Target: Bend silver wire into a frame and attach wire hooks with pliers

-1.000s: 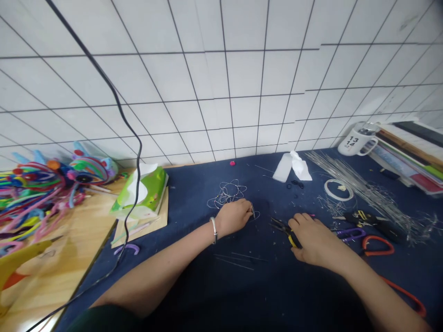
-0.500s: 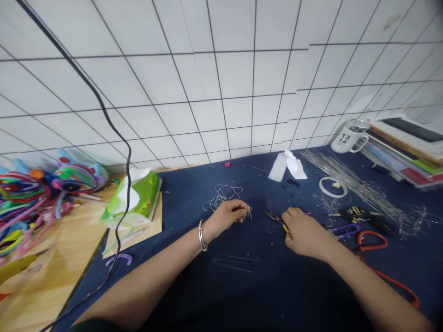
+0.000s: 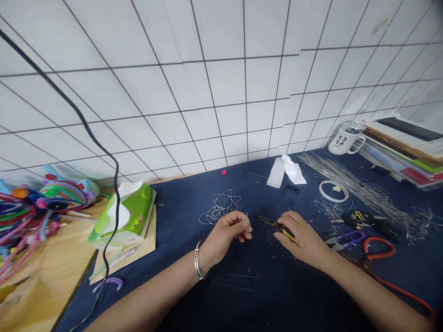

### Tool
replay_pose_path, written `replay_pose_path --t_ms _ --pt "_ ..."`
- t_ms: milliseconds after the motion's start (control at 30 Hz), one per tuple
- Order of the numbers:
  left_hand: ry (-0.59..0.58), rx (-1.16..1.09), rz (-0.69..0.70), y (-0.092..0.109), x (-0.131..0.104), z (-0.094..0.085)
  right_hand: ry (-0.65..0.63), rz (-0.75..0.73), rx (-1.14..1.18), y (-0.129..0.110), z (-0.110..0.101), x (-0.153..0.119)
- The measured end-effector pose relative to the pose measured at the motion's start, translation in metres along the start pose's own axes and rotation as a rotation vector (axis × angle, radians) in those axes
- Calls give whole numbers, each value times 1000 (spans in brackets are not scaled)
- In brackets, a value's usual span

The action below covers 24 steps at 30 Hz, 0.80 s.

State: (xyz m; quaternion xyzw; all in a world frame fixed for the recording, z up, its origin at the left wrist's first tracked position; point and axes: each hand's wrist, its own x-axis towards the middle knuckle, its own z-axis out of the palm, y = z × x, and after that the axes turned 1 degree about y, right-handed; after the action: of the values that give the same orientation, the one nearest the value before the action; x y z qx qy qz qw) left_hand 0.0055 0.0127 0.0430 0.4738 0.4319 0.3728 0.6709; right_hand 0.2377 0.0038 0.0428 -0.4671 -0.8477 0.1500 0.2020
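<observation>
While your left hand (image 3: 230, 229) hangs just above the table (image 3: 176, 203), its thumb and fingertips are closed on a small bit of wire (image 3: 247, 223), pinched at the end of the hand nearest your right. You wear a silver bracelet (image 3: 197, 260) on that wrist. Your right hand (image 3: 300, 237) is wrapped around the pliers (image 3: 273, 223), whose tips point left towards the pinched wire, near it but apart; you cannot tell from here whether the jaws are parted.

Just beyond your left hand lies a loose wire tangle (image 3: 219, 207), and on your side of it a few straight wires (image 3: 238, 276) rest on the table. Past your right hand sit a white coil (image 3: 334, 199) and a long wire bundle (image 3: 346, 180), with a mug (image 3: 341, 144) behind them. Near your right forearm lie purple scissors (image 3: 342, 239) and a red-handled tool (image 3: 367, 266). Off to your left, a black cable (image 3: 116, 184) crosses in front of a green tissue pack (image 3: 143, 207).
</observation>
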Motion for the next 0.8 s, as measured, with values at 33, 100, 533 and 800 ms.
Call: replay_pose_path --t_ms 33,100,533,800 --pt "-17 -42 -9 1 0 1 21 -1 7 0 0 0" --pt "-51 -96 -24 1 0 2 34 2 40 0 -1 0" --pt "77 247 81 -12 2 3 -106 20 224 -12 -2 -1" --pt "-19 218 100 -10 -2 4 -111 63 197 -10 2 -2"
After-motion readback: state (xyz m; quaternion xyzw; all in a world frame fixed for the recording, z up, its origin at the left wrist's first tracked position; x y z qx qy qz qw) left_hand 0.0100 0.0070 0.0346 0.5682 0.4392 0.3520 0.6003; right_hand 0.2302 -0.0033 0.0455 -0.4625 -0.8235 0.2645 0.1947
